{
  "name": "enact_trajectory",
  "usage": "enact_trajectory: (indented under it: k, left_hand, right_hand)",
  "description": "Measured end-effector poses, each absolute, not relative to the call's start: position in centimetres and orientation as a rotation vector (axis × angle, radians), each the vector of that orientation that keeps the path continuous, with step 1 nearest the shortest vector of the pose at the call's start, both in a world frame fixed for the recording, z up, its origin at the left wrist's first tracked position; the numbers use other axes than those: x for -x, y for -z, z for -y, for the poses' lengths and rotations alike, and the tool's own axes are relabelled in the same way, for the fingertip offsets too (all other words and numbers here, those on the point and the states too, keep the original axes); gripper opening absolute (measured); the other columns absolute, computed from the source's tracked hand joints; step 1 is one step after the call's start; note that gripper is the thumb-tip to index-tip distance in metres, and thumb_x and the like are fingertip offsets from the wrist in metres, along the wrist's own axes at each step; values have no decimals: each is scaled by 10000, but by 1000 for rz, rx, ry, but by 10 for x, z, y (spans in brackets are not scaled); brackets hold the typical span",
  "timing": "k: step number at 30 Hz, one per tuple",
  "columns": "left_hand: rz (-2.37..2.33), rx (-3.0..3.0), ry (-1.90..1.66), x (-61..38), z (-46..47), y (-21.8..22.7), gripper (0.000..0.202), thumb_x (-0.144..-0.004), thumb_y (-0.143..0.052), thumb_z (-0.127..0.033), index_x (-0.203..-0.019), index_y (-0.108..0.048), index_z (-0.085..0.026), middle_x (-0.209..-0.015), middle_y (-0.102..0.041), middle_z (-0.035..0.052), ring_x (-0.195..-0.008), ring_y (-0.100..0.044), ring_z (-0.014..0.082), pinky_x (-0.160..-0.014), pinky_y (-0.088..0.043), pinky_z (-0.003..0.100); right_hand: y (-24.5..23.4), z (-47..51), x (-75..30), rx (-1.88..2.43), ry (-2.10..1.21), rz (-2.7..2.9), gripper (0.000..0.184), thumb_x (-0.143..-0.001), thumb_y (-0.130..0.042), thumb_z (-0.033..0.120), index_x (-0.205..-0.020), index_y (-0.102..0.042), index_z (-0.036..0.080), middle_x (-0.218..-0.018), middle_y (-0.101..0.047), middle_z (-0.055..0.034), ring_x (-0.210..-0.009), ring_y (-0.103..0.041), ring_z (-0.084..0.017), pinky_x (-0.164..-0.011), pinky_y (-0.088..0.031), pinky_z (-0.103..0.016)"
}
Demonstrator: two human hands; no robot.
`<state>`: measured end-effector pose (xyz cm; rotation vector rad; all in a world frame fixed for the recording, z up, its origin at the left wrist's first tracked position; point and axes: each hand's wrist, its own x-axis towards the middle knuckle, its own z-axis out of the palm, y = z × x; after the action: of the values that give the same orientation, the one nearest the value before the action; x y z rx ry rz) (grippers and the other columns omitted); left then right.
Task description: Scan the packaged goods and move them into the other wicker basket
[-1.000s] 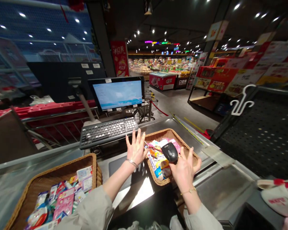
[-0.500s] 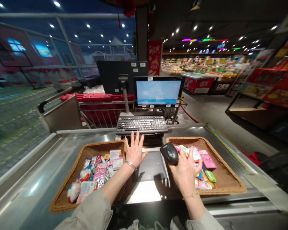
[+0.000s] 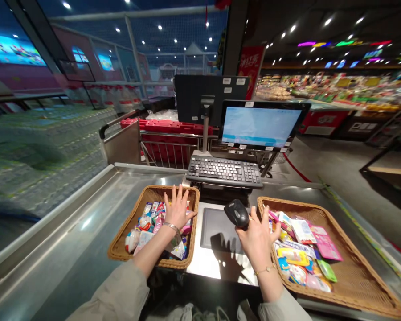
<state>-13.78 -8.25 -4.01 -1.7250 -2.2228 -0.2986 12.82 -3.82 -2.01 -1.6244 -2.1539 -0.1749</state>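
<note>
My left hand (image 3: 176, 214) hovers, fingers spread, above the left wicker basket (image 3: 194, 225), with nothing in it. Small packaged sweets and toys, among them a round white-and-red egg-shaped pack (image 3: 132, 240), fill that basket and are partly hidden by my hand and forearm. In my right hand (image 3: 258, 240) is a black handheld barcode scanner (image 3: 236, 213), its head pointing left over the gap between the baskets. My right fingertips overlap the edge of the right wicker basket (image 3: 361, 285). Inside it lie a pink card pack (image 3: 325, 243), a yellow pack (image 3: 292, 257) and several other small packs.
A grey flat plate (image 3: 210, 227) is set in the metal counter (image 3: 83, 223) between the baskets. Behind it stand a black keyboard (image 3: 225, 170), a lit monitor (image 3: 259, 127) and a second screen's back (image 3: 210, 100). A red-lined cart (image 3: 173, 147) is beyond the counter.
My left hand has moved from beside the left basket, below the keyboard, to over its contents. The scanner has shifted from the right basket's edge to the gap. The view has turned left.
</note>
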Motion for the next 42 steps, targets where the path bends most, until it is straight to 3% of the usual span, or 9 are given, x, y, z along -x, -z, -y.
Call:
enact_trajectory:
  k: [6,11,23,33,42]
  left_hand:
    - [2267,1690,269,165,97,54,844,-787,-551,-621,-1459,-337,-158,-1579,-149,160,-1458,-25,372,-1119,-23,668]
    - [2328,1666,175,186,107,62,819,-777,-610,-549,-1453,-348,-168,-1583,-131,160,-1460,-38,365,-1113,-38,675]
    - [2094,2196,-114,223,115,91,712,-635,-817,-401,-1288,-534,-394,-1578,-211,90,-1451,-78,385,-1077,-2,713]
    - [1862,2647,-224,218,105,116,401,-622,-832,-248,-978,-708,-384,-1582,-212,-22,-1460,-74,341,-1088,33,694]
    - [1828,2723,-183,211,103,125,312,-631,-795,-203,-894,-737,-361,-1504,-393,8,-1443,-170,335,-1099,4,680]
  right_hand:
    - [30,37,-114,1600,169,2217,286,-771,-512,300,-988,-670,203,-1376,-531,-86,-1410,-169,-351,-1035,-112,-645]
    - [34,37,-108,1574,167,2240,299,-774,-517,312,-1011,-661,201,-1373,-532,-87,-1404,-186,-340,-1044,-102,-630]
    - [38,40,-102,1576,146,2292,297,-794,-494,338,-1000,-665,208,-1372,-533,-83,-1399,-194,-348,-1030,-126,-623]
    - [40,38,-107,1607,121,2275,324,-794,-483,317,-1051,-661,233,-1362,-545,-72,-1407,-187,-336,-1034,-97,-631]
    - [44,39,-113,1606,134,2255,299,-777,-490,304,-990,-680,213,-1341,-563,-80,-1401,-210,-334,-1045,-90,-615]
